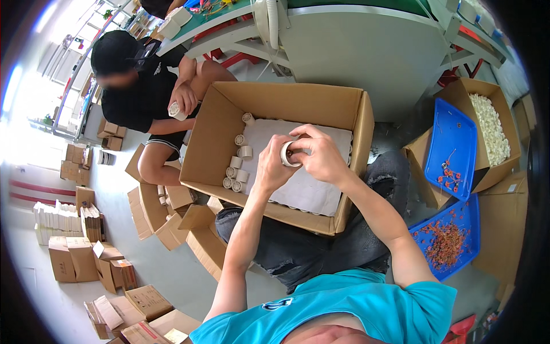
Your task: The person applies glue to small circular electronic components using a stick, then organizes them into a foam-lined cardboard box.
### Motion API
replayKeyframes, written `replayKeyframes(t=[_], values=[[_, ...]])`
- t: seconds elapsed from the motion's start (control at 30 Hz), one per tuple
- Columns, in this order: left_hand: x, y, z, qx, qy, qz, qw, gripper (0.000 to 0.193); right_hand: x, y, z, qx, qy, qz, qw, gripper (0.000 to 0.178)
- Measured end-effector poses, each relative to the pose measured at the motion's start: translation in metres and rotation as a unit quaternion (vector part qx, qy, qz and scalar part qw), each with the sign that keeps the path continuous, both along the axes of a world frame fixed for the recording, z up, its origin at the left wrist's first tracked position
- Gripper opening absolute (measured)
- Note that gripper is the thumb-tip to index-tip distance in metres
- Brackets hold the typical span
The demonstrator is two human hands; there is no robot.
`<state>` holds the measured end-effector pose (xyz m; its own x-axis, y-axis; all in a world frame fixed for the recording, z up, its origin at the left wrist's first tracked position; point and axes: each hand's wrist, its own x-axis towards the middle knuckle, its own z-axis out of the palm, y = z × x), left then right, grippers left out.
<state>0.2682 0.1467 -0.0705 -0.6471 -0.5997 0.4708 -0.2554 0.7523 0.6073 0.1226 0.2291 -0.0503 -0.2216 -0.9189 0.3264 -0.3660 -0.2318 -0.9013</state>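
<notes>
A short white cylindrical part (pixel 291 153) with a round opening is held between both hands above a large cardboard box (pixel 292 92). My left hand (pixel 275 163) is wrapped round its left side. From the right, my right hand (pixel 321 156) grips it, with fingertips at the opening. Something small and dark shows inside the ring, too small to name. Under my hands a greyish white sheet (pixel 309 195) lies in the box. Several similar white cylinders (pixel 235 162) rest along the box's left side, some upright and some on their sides.
A co-worker (pixel 132 86) sits at the left, holding a white cylinder (pixel 177 111). To the right are a blue tray (pixel 452 143), another blue tray heaped with small reddish wired parts (pixel 444 243), and a carton of small white pieces (pixel 490 129). Open cartons (pixel 146 209) stand at the left. A bench (pixel 366 46) is ahead.
</notes>
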Motion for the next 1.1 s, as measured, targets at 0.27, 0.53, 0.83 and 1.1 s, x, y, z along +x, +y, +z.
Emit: replayKeyframes(t=[0.27,0.53,0.83,1.1], values=[[-0.002,0.002,0.005,0.035,0.014,-0.012,0.999,0.055,-0.003,0.000,0.001,0.002,-0.005,0.006,1.000,0.021],[-0.004,0.001,0.001,0.029,0.025,-0.020,0.999,0.055,-0.002,-0.001,-0.004,-0.002,-0.026,0.000,1.000,0.015],[-0.002,0.001,-0.003,0.047,0.012,-0.015,0.999,0.053,-0.002,-0.006,-0.006,0.013,0.002,0.008,1.000,0.015],[-0.004,0.004,-0.003,-0.002,0.031,-0.031,0.999,0.052,-0.008,-0.005,-0.008,-0.022,-0.024,0.039,0.999,0.012]])
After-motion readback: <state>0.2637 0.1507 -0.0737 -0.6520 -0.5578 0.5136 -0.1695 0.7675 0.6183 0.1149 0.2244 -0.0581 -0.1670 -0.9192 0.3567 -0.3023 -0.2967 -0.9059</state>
